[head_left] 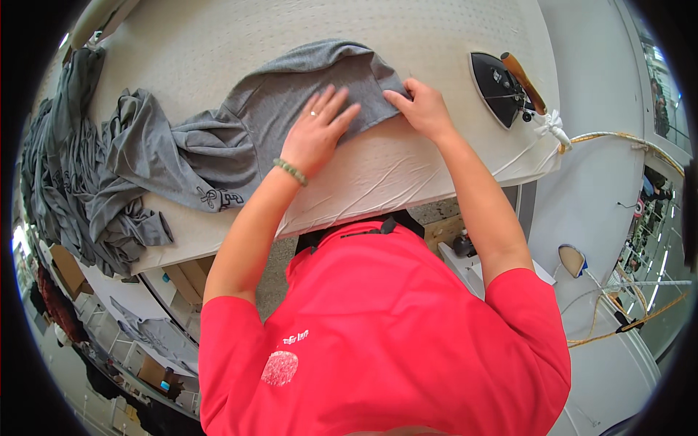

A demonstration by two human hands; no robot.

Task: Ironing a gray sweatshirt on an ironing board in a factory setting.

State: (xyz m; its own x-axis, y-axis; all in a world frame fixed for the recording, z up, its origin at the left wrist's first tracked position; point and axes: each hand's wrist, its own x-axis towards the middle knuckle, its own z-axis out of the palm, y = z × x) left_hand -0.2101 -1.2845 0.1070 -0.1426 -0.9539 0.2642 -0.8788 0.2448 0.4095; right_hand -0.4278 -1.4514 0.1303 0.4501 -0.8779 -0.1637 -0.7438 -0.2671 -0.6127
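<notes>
A grey garment (283, 102) lies spread across the pale padded ironing table, its right part smoothed out and its left part bunched in folds. My left hand (318, 132), with a ring and a beaded bracelet on the wrist, rests on the fabric with fingers extended. At the garment's right end my right hand (425, 109) grips the edge of the cloth between thumb and fingers. Dark embroidered lettering shows on the garment's lower fold. An iron (498, 89) with a wooden handle sits on the table to the right of my right hand.
Heaped grey garments (69, 167) hang over the table's left end. A white cloth-wrapped cord (554, 128) runs from the iron past the table's right edge. The ironing table (436, 36) has a wrinkled cover along its near edge. Cords and hoses (625, 323) hang at the lower right.
</notes>
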